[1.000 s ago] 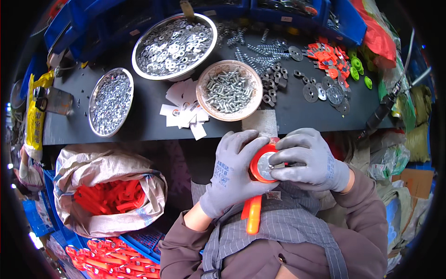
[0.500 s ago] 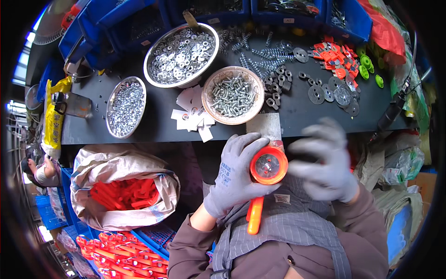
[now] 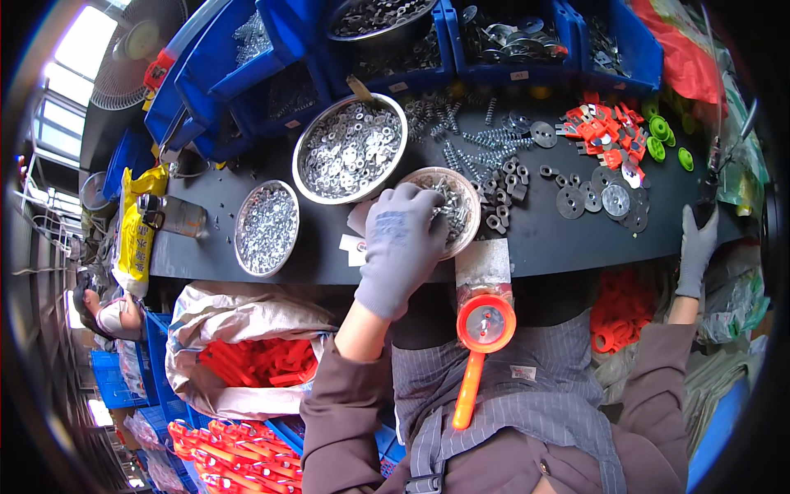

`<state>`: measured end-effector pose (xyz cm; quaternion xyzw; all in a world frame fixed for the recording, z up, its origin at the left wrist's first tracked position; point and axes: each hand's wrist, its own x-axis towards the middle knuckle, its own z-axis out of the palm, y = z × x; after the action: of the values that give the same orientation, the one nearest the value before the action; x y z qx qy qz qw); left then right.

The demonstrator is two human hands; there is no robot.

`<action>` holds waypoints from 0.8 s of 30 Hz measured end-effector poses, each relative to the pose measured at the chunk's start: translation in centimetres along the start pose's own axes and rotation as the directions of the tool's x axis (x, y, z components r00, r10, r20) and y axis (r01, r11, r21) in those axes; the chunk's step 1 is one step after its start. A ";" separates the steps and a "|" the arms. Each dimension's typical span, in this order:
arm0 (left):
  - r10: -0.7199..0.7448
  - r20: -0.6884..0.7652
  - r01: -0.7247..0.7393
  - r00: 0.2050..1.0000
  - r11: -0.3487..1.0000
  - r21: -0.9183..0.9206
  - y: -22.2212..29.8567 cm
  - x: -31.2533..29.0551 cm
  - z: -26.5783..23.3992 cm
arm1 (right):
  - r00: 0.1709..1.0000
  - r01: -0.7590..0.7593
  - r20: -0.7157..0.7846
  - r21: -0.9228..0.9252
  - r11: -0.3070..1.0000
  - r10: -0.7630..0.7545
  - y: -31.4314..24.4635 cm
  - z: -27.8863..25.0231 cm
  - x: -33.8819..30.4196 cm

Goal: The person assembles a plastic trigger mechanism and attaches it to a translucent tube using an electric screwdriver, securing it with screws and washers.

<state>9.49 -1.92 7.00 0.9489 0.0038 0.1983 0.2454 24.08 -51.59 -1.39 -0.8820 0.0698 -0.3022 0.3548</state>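
**Left hand buried in the screw bowl, right one way off at the edge**

Head view: the gloved left hand (image 3: 401,247) is palm-down over the bowl of screws (image 3: 455,206) near the surface's (image 3: 535,247) front edge, fingers curled in. They cover the screws, so I can't tell if the grip is pinching anything. The orange round-headed tool (image 3: 481,346) lies on the lap, just below that edge. The right hand (image 3: 695,247) touches the surface's right edge, fingers straight; its fingertips blur into dark clutter.
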 end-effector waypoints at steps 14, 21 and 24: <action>0.007 0.082 0.008 0.997 0.985 -0.172 -1.8 0.2 -0.6 | 0.952 -0.292 0.293 0.789 0.541 0.086 -16.0 -2.0 -10.4; -0.185 0.361 0.393 0.914 0.187 -0.900 2.6 -4.2 -2.9 | 0.974 -0.111 0.134 0.985 0.132 -0.182 -27.6 -4.2 -11.6; -0.179 0.427 0.428 0.886 -0.036 -0.903 4.3 -6.0 -2.8 | 0.927 -0.243 0.187 0.959 -0.143 -0.325 -31.0 -5.2 -11.7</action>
<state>2.46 -5.03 9.02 0.5023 0.0537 -0.0012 0.8630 8.75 -27.84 16.61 -0.3441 -0.2801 -0.0877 0.8919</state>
